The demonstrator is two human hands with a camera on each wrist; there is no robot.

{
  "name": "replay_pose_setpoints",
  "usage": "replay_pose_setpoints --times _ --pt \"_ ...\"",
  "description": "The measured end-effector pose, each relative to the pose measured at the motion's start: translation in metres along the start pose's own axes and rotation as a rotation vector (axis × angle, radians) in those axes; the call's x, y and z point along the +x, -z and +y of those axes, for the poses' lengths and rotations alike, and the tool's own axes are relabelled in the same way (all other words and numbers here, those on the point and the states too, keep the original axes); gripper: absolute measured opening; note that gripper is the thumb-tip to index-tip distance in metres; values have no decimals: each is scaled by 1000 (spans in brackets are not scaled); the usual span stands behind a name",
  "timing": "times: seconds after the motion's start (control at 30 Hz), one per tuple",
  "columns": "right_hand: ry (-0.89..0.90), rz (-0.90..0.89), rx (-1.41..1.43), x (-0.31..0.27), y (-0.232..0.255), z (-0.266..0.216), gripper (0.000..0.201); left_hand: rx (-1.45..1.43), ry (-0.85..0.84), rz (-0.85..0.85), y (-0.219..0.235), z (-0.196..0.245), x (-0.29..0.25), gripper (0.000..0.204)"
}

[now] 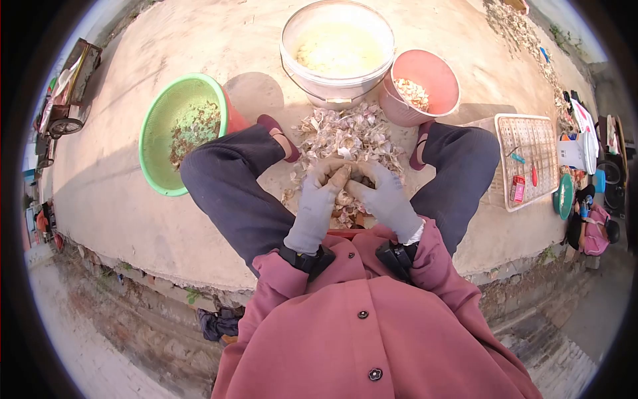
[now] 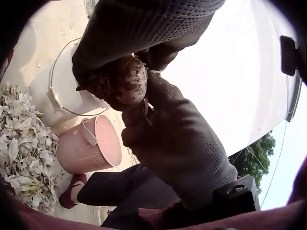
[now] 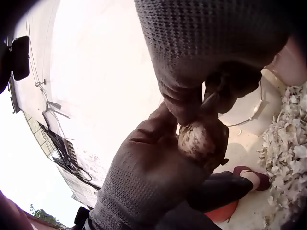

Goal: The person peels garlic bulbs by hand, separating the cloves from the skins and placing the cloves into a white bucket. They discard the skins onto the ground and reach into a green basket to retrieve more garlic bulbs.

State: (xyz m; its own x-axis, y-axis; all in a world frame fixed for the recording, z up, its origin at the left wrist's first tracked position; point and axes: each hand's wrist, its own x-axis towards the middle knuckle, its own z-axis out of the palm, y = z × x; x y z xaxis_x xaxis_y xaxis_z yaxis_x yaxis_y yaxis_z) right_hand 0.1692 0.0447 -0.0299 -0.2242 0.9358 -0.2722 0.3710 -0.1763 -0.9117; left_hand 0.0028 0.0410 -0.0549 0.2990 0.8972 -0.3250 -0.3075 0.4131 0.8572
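In the head view, my gloved left hand (image 1: 312, 209) and gloved right hand (image 1: 387, 205) meet above a heap of garlic skins (image 1: 349, 136). A whitish, dirt-streaked garlic bulb (image 2: 130, 81) is gripped by the left hand (image 2: 148, 28), its fingers curled around it. From the other side, the right hand (image 2: 180, 143) bears on the bulb, thumb and finger pinching a thin piece (image 2: 146, 111); whether that is skin or a blade I cannot tell. The right wrist view has the same bulb (image 3: 197, 139) between left hand (image 3: 146, 167) and right hand (image 3: 216, 43).
Beyond the heap stand a white bucket (image 1: 337, 86) and a pink bucket (image 1: 435, 83) with pale pieces inside. A green basket (image 1: 154, 136) is at left. At right lies an upturned white crate (image 1: 531, 143) with small items on it. Both feet flank the heap.
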Motion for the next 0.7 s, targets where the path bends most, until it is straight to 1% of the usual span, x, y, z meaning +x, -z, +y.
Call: replay_pose_setpoints --times 0.07,0.1,0.17,0.2,0.23,0.3,0.43,0.5,0.53,0.6,0.63,0.7 --pt "105 104 23 -3 -2 -1 19 175 -145 122 -9 3 -2 50" --pt "110 101 25 -4 -2 1 19 177 -149 126 -8 3 -4 50" --pt "-56 241 118 -4 -4 -4 22 431 -106 152 -5 4 -10 63" --pt "-122 245 155 -6 -2 -8 25 558 -82 165 -3 5 -11 69" --pt "-118 242 156 -5 -2 -8 25 559 -84 168 -1 6 -10 69" --pt "56 303 -27 -8 -2 -7 25 555 -38 95 0 4 -12 67" --pt "69 278 -38 -8 4 -14 25 475 -35 109 -2 13 -15 61" --pt "87 154 -25 -11 10 -14 24 391 -77 67 2 15 -20 60" --pt "83 152 -26 -12 10 -13 24 388 -74 68 1 16 -22 60" --pt "-213 94 531 -10 9 -13 23 203 -53 1 -2 22 -22 60" --pt "-213 94 532 -10 7 -13 23 205 -52 1 1 18 -21 60" --pt "-165 113 238 -10 5 -11 23 474 -141 21 7 7 -18 59"
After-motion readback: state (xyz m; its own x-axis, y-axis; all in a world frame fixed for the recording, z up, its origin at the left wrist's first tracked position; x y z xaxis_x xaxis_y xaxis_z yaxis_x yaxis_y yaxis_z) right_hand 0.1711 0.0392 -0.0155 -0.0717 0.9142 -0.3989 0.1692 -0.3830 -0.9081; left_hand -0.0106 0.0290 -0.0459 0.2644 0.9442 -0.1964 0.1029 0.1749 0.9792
